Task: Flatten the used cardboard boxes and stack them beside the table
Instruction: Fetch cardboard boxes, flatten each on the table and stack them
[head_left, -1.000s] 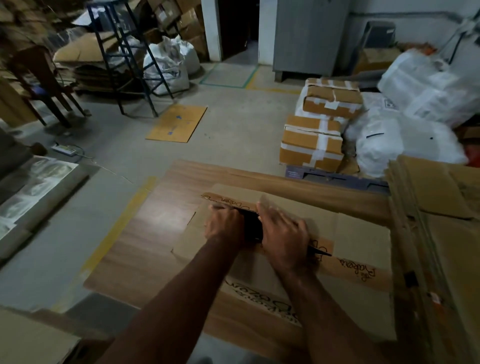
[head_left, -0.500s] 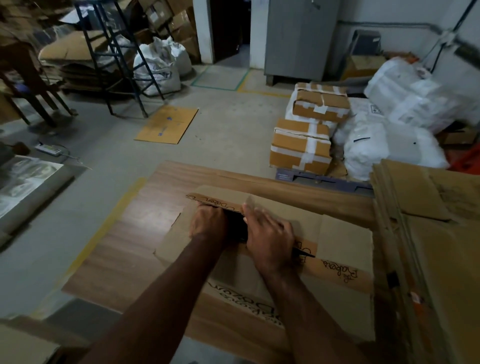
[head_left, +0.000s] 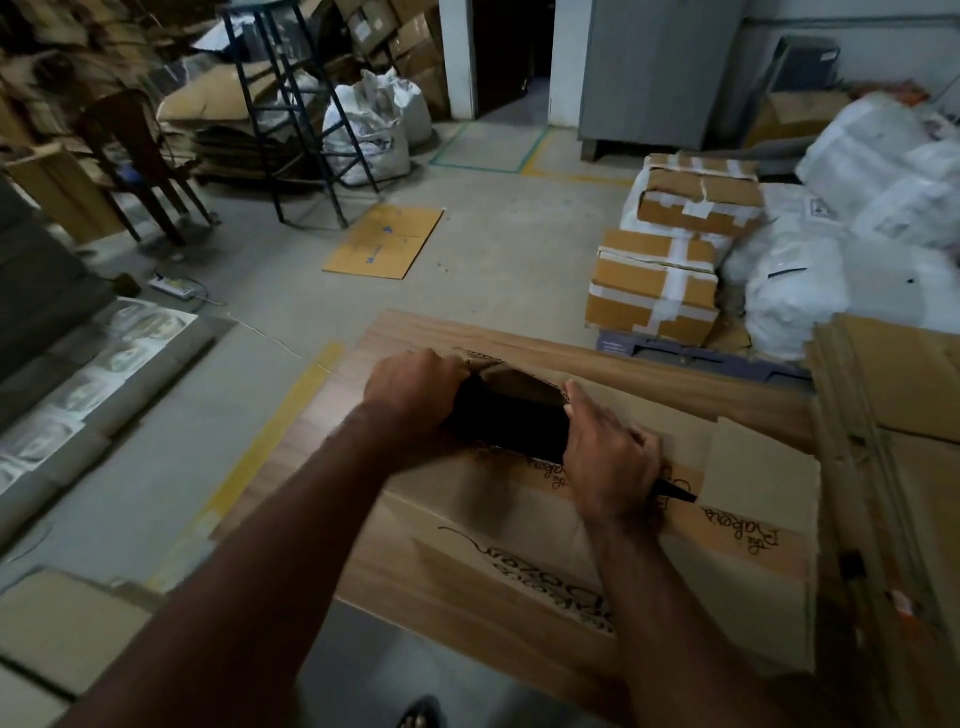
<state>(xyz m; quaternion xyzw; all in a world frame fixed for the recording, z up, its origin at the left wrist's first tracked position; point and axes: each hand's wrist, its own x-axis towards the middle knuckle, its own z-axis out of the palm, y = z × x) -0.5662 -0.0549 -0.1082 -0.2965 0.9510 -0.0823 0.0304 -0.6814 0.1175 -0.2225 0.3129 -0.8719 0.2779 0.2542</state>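
Both bare forearms reach forward from the bottom of the view and draw close together toward the hands. The left hand (head_left: 415, 387) is knuckles up, its fingers curled over and gripping the edge of a cardboard flap (head_left: 511, 375) at the far side of a dark opening. The right hand (head_left: 608, 457) lies just beside it on the near right of that opening, back upward, fingers hooked down over the cardboard edge, thumb pointing up along it.

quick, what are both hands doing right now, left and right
Left hand: gripping the torn edge of the cardboard box.
Right hand: holding the box's other edge, fingers curled over it.
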